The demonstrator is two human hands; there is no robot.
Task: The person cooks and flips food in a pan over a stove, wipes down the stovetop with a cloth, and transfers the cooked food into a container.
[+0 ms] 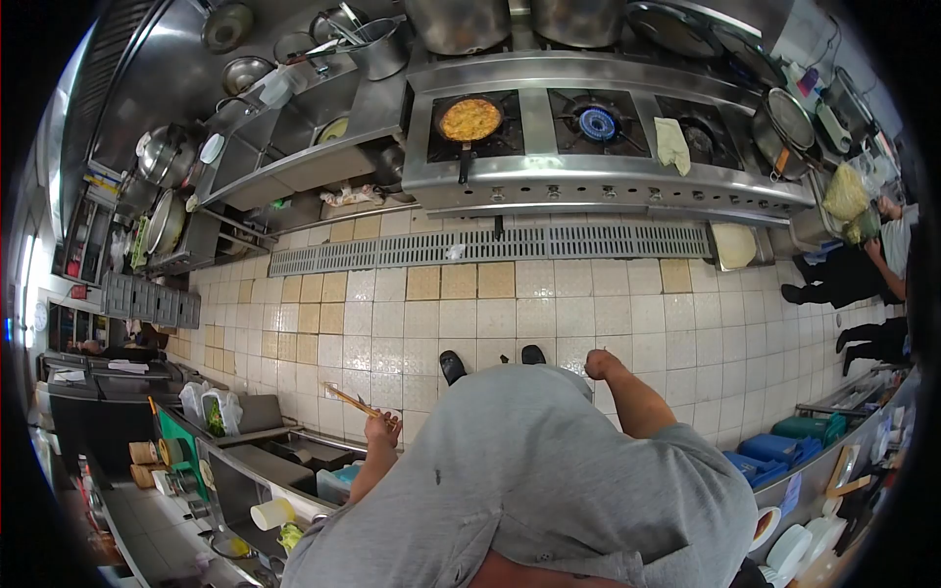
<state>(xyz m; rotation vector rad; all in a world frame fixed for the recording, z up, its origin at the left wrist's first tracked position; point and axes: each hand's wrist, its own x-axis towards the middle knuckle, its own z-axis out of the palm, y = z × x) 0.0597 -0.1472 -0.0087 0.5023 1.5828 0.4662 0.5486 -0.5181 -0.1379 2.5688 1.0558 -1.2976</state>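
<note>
My left hand (382, 428) is low on the left, away from the stove, with its fingers closed round a pair of long wooden chopsticks (345, 396). Their tips point up and to the left. On the other side of my body, my right hand (602, 365) hangs over the floor in a loose fist, and nothing shows in it. Ahead on the stove (534, 108), a frying pan (465, 162) holds a round yellow-brown omelette (470, 120). Beside it, the middle burner (597, 122) burns with a blue flame. A pale cloth (672, 147) lies right of that flame.
A metal floor grate (490, 247) runs before the stove across the tiled floor (470, 314). Behind me on the left is a counter with plastic bags (211, 407). Blue bins (774, 453) stand behind right. Another person (863, 260) is at the far right. Large pots (459, 24) stand behind the burners.
</note>
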